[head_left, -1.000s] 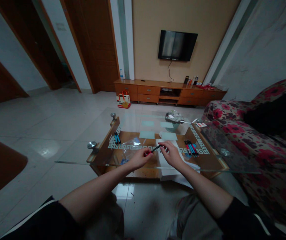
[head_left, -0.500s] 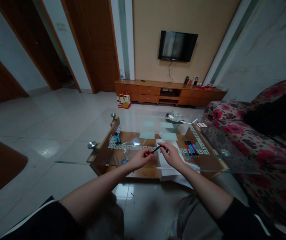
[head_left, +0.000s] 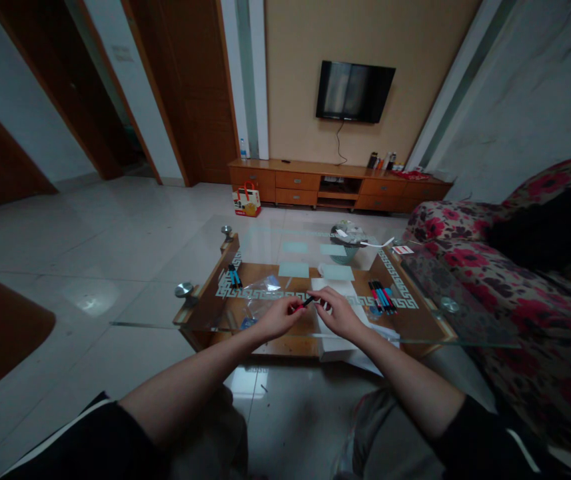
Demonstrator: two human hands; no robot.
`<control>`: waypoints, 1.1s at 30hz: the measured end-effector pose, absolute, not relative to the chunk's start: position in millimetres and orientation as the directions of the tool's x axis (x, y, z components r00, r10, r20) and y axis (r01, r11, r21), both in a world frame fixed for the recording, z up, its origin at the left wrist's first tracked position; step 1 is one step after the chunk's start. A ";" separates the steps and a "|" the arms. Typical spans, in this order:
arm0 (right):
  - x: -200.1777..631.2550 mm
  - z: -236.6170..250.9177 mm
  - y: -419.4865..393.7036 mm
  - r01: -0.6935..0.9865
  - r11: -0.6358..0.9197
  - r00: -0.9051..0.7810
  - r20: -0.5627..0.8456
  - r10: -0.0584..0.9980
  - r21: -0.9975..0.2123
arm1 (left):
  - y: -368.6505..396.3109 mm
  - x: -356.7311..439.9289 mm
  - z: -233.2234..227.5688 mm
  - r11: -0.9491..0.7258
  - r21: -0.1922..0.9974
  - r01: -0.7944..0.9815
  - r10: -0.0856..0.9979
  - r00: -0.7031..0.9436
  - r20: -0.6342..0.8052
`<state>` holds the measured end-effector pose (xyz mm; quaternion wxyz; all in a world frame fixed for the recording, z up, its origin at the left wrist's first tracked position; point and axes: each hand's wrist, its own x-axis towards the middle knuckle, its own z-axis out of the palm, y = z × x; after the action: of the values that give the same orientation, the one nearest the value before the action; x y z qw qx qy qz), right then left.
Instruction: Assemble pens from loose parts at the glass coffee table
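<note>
Doorways with dark wood frames (head_left: pixel 65 87): far left, above pale floor tiles.

Paper shopping bag (head_left: pixel 246 200): on the floor, in front of the low wooden cabinet (head_left: pixel 335 183) along the far wall.

Desk (head_left: pixel 205 293): glass top over a wooden lower shelf, round metal studs at the corners, a pale key-pattern border printed on the glass.

Pens, left group (head_left: pixel 234 276): a few dark and blue ones lying together near the desk's left edge.

Clear plastic bag (head_left: pixel 260 293): crumpled on the glass, just left of the hands.

Left hand (head_left: pixel 278 318): above the near edge of the desk, fingers curled shut around the red end of a pen.

Pen (head_left: pixel 308 302): slim, dark, with a red end; it is held in the air between the two hands, just above the glass, tilted up to the right.

Right hand (head_left: pixel 338 312): fingertips pinched closed on the pen's dark end, other fingers loosely bent.

White paper (head_left: pixel 335 333): sheets under the right hand, reaching past the desk's near edge.

Pens, right group (head_left: pixel 382 296): red, blue and dark ones side by side, right of the paper.

Bowl (head_left: pixel 348 237): at the far side of the desk, holding crumpled scraps.

Television (head_left: pixel 354 91): dark screen on the wall above the cabinet.

Sofa (head_left: pixel 525 293): red flower pattern, far right, with a dark item lying on it.
</note>
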<state>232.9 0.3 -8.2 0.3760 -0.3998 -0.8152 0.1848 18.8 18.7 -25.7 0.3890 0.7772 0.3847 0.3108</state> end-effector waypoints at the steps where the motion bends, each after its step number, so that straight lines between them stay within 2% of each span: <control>1: 232.1 -7.6 -0.4 0.505 0.617 -0.413 0.458 0.787 -0.603 | 18.8 18.8 -26.0 -0.397 0.847 0.354 0.843 0.506 0.183; 5: 229.3 -6.4 -2.4 0.497 0.617 -0.443 0.433 0.785 -0.610 | 19.5 18.3 -29.7 -0.359 0.876 0.322 0.860 0.479 0.176; 13: 228.1 -6.7 -3.7 0.490 0.544 -0.375 0.398 0.837 -0.681 | 20.9 19.0 -36.4 -0.295 0.925 0.239 0.855 0.497 0.145; 18: 229.0 -9.6 -2.9 0.493 0.511 -0.350 0.377 0.858 -0.705 | 20.9 20.9 -28.3 -0.390 0.872 0.295 0.862 0.449 0.234; 26: 229.0 -8.9 -2.9 0.485 0.505 -0.351 0.370 0.860 -0.714 | 15.7 19.3 -16.1 -0.471 0.757 0.453 0.855 0.448 0.264; 33: 229.3 -9.1 -2.9 0.496 0.509 -0.350 0.374 0.859 -0.703 | 11.8 18.0 -8.3 -0.576 0.706 0.413 0.780 0.536 0.323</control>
<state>229.3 -2.9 -9.1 0.3723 -0.4316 -0.7848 0.2432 18.0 11.8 -8.3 0.2871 0.8280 0.3601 0.3199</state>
